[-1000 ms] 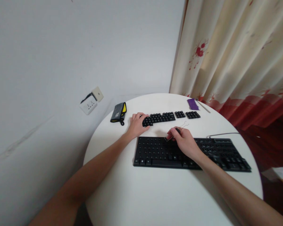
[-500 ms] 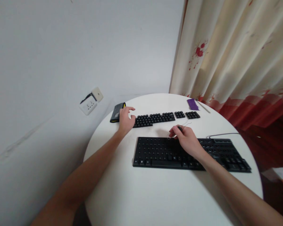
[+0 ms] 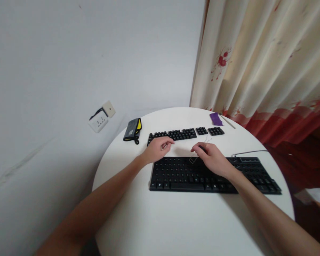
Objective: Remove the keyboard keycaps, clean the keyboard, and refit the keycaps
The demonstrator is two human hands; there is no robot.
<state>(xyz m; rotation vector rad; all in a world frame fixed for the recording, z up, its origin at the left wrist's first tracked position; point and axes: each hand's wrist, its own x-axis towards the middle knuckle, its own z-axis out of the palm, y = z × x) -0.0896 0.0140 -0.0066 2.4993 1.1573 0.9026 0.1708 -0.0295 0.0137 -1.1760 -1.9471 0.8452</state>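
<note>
A wire keycap puller (image 3: 194, 159) with a dark handle is in my right hand (image 3: 212, 158), whose fingers are closed around the handle. Its wire end hangs over the upper middle of a black keyboard (image 3: 176, 174), and thin wires also stick out behind the hand. Many of the keyboard's keys lack their caps. The bottom row still carries its caps. My left hand (image 3: 157, 148) hovers between the keyboard and the rows of loose black keycaps (image 3: 185, 134). Its fingers are loosely bent, with the thumb apart from the index finger, and I see nothing held.
A grey and yellow pouch (image 3: 132, 129) lies at the table's left edge. Smaller keycap groups (image 3: 216, 131), a purple cloth (image 3: 216, 119) and a thin pale stick (image 3: 228, 121) lie at the back right. A cable (image 3: 250, 152) leaves the keyboard. Wall and curtain border the round white table (image 3: 181, 217).
My left hand has moved right and nearer, away from the pouch, and its fingers have curled more. My right hand keeps the keycap puller at nearly the same place.
</note>
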